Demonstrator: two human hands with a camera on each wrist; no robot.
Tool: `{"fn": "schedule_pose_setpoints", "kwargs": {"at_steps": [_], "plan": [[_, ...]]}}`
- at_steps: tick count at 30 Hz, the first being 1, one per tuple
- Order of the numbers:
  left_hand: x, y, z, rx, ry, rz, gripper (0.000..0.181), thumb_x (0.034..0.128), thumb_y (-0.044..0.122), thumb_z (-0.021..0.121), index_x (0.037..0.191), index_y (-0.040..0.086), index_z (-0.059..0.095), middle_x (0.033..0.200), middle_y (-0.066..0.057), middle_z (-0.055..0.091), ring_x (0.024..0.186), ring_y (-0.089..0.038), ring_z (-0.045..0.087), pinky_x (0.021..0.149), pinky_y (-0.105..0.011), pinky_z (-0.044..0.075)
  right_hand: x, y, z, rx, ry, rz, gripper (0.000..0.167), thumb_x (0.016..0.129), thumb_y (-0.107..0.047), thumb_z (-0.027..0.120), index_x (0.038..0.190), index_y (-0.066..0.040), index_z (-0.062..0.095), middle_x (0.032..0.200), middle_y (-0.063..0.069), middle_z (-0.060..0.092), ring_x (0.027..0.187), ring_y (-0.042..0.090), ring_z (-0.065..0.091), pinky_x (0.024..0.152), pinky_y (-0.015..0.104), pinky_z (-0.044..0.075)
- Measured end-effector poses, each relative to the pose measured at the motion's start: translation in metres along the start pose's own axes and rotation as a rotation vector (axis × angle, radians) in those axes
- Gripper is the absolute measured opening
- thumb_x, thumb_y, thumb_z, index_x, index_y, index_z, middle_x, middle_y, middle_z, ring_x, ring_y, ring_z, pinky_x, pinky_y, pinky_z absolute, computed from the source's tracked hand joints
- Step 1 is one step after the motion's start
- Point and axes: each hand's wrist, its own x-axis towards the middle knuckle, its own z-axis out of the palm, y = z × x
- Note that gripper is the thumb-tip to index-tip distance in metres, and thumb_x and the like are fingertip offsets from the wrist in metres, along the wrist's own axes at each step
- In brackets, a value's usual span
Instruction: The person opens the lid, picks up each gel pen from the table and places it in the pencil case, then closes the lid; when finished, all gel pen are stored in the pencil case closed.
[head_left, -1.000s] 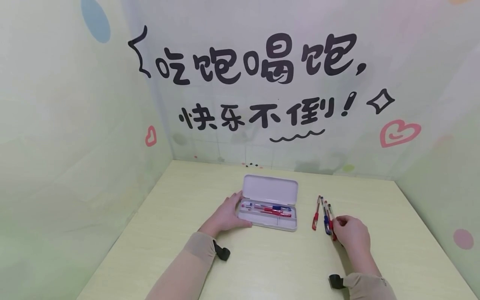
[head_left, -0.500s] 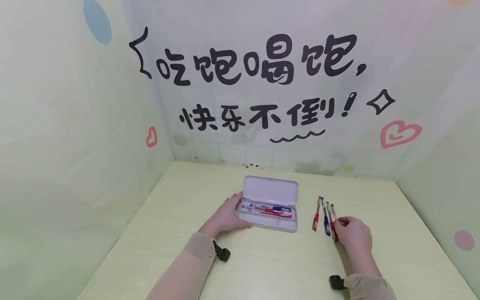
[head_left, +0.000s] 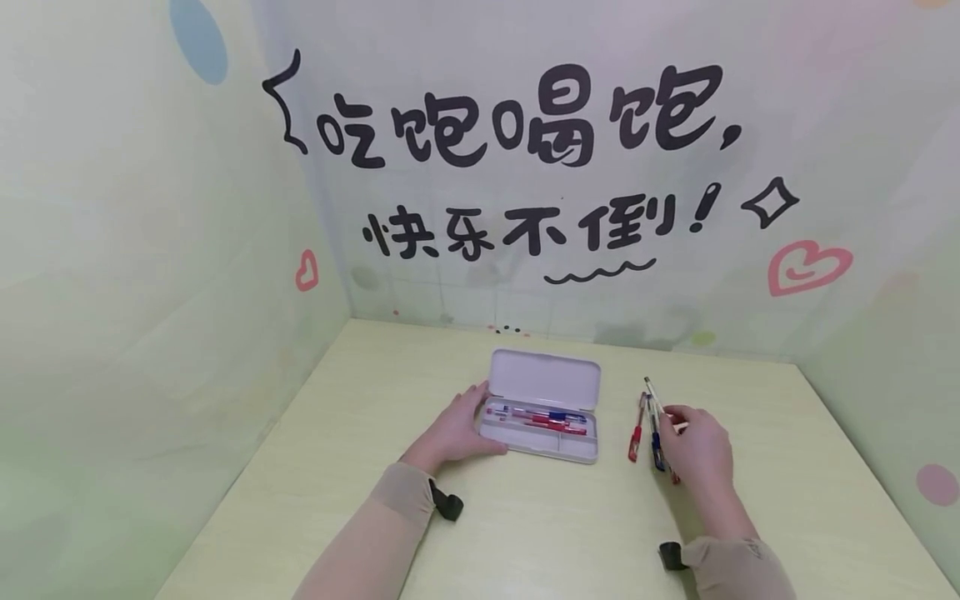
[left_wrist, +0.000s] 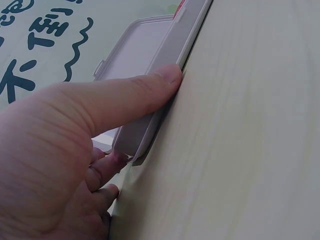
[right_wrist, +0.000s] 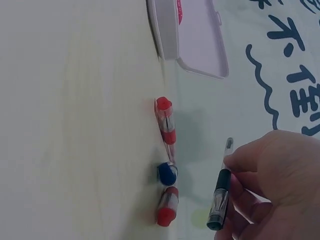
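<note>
A pale lilac pencil case point(head_left: 538, 442) lies with its lid point(head_left: 545, 377) up, several red and blue pens point(head_left: 547, 419) in its rear compartment. My left hand point(head_left: 453, 429) holds the case's left end, the thumb along the front wall and the other fingers at the end in the left wrist view. My right hand point(head_left: 699, 446) pinches a black pen point(right_wrist: 220, 195), raised off the table. Below it lie a red pen point(head_left: 635, 442), a blue pen point(right_wrist: 167, 173) and another red pen point(right_wrist: 168, 207), the last partly hidden by the hand in the head view.
The pale wooden table point(head_left: 540, 533) meets a printed back wall point(head_left: 480, 183) with black lettering. Side walls stand left point(head_left: 150, 292) and right point(head_left: 900, 375). A small black wrist device point(head_left: 447, 502) sits at the left sleeve, another black device point(head_left: 671, 556) at the right.
My right hand has taken the black pen from the rightmost spot in the row and raised it, tilting it and shifting slightly left. The left hand stays on the pencil case.
</note>
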Motion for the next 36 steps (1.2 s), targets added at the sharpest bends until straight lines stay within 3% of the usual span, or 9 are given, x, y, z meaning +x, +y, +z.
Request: {"fn": "schedule_pose_setpoints", "kwargs": {"at_steps": [6, 14, 18, 31, 36], "plan": [[-0.001, 0.001, 0.000, -0.007, -0.007, -0.019, 0.129, 0.0742, 0.048, 0.101, 0.176, 0.020, 0.027, 0.180, -0.008, 0.038, 0.172, -0.042, 0.020, 0.143, -0.059, 0.013, 0.003, -0.020, 0.013, -0.015, 0.030, -0.172, 0.029, 0.107, -0.019, 0.065, 0.126, -0.001, 0.078, 0.116, 0.021, 0.073, 0.093, 0.032, 0.069, 0.070, 0.032, 0.050], [-0.003, 0.004, -0.001, -0.021, -0.003, -0.004, 0.128, 0.0747, 0.047, 0.101, 0.175, 0.017, 0.028, 0.178, -0.010, 0.042, 0.171, -0.043, 0.023, 0.143, -0.060, 0.013, 0.007, -0.053, 0.037, -0.086, -0.037, -0.329, 0.024, 0.104, -0.015, 0.071, 0.123, -0.004, 0.080, 0.114, 0.018, 0.075, 0.099, 0.036, 0.067, 0.086, 0.054, 0.059], [-0.002, 0.004, -0.002, -0.021, 0.000, -0.006, 0.128, 0.0747, 0.047, 0.100, 0.176, 0.017, 0.028, 0.178, -0.011, 0.040, 0.171, -0.044, 0.022, 0.143, -0.061, 0.014, 0.006, -0.071, 0.050, -0.127, -0.057, -0.404, 0.020, 0.103, -0.015, 0.073, 0.119, -0.009, 0.082, 0.115, 0.016, 0.076, 0.105, 0.038, 0.068, 0.091, 0.058, 0.059], [-0.002, 0.004, -0.001, -0.013, 0.000, -0.014, 0.127, 0.0752, 0.048, 0.100, 0.176, 0.017, 0.028, 0.179, -0.013, 0.038, 0.170, -0.049, 0.022, 0.141, -0.065, 0.017, 0.005, -0.104, 0.088, -0.199, -0.080, -0.590, 0.012, 0.097, -0.014, 0.081, 0.109, -0.013, 0.084, 0.105, 0.007, 0.076, 0.102, 0.032, 0.070, 0.092, 0.055, 0.062], [-0.002, 0.005, -0.004, -0.012, -0.001, -0.001, 0.127, 0.0757, 0.048, 0.099, 0.176, 0.017, 0.028, 0.178, -0.012, 0.041, 0.170, -0.047, 0.023, 0.141, -0.065, 0.017, 0.004, -0.111, 0.097, -0.213, -0.089, -0.623, 0.012, 0.096, -0.013, 0.082, 0.107, -0.013, 0.084, 0.104, 0.007, 0.075, 0.098, 0.032, 0.068, 0.093, 0.053, 0.060]]}}
